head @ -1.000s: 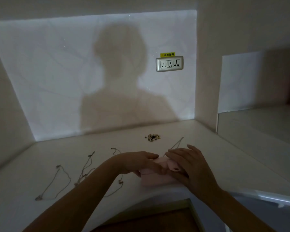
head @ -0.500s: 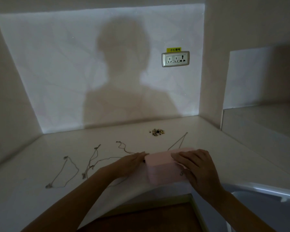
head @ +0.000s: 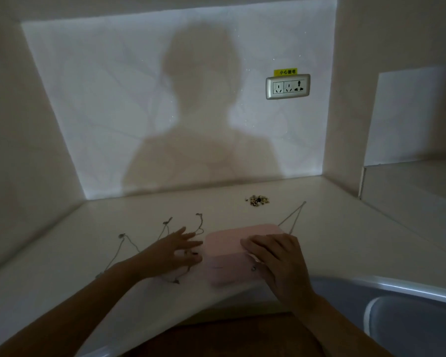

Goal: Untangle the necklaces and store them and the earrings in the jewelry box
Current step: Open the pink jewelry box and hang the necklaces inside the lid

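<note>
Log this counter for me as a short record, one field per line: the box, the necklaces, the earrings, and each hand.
jewelry box: pink, lid shut, at the front edge of the counter
necklaces: several spread out left of the box; one more behind its right corner
earrings: small pile farther back, apart from the box
left hand: fingers spread, over the necklaces beside the box
right hand: lies across the lid's right end; whether it grips is unclear
</note>
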`<state>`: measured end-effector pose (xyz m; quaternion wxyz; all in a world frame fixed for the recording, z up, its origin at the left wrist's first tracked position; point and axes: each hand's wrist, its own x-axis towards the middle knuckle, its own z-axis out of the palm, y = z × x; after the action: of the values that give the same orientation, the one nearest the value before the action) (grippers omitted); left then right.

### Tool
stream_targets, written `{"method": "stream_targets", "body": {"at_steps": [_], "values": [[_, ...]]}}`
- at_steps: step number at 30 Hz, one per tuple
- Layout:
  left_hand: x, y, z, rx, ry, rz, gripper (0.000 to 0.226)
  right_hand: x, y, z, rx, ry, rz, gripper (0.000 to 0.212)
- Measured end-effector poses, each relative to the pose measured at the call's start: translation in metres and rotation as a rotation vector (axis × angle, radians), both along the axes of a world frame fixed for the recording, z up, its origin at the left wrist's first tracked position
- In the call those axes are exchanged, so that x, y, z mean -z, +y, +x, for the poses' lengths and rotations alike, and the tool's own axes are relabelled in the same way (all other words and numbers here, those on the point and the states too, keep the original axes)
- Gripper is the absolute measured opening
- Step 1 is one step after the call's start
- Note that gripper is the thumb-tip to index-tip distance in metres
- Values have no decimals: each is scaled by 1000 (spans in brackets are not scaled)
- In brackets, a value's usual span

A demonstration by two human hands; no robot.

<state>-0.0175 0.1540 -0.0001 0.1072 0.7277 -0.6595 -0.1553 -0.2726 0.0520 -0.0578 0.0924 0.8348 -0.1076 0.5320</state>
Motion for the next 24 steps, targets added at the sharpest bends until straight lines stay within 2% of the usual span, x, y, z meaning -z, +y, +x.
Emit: {"method": "stream_targets", "body": {"at_steps": [2, 5, 8, 10, 12, 15, 17, 18, 19, 22, 24], "values": [[-7, 3, -2, -29, 84, -45, 119, 10, 1, 11, 2, 6, 27, 30], [-11, 3, -15, 25, 93, -75, 129, 15, 3, 23, -28, -8, 86, 31], [-9, 1, -29, 91, 11, -63, 125, 5, 4, 24, -64, -53, 190, 35], [-9, -1, -35, 87, 22, -52, 118, -10, 1, 22, -54, -67, 274, 41], [-12, -7, -37, 56, 133, -87, 105, -29, -2, 24, -31, -52, 330, 50], [-19, -18, -41, 24, 298, -230, 62, -55, -7, 33, -35, -26, 366, 60], [-23, -25, -42, -22, 309, -343, 32, -65, -14, 38, -55, -55, 404, 54], [-24, -29, -41, -74, 350, -374, 26, -67, -19, 40, -50, -80, 439, 49], [-26, -33, -40, -140, 428, -381, 26, -68, -23, 39, -32, -100, 491, 47], [-25, -45, -32, -290, 739, -356, 46, -56, -31, 32, 64, -73, 673, 58], [-25, -53, -28, -344, 875, -338, 46, -41, -31, 27, 90, -17, 755, 65]]}}
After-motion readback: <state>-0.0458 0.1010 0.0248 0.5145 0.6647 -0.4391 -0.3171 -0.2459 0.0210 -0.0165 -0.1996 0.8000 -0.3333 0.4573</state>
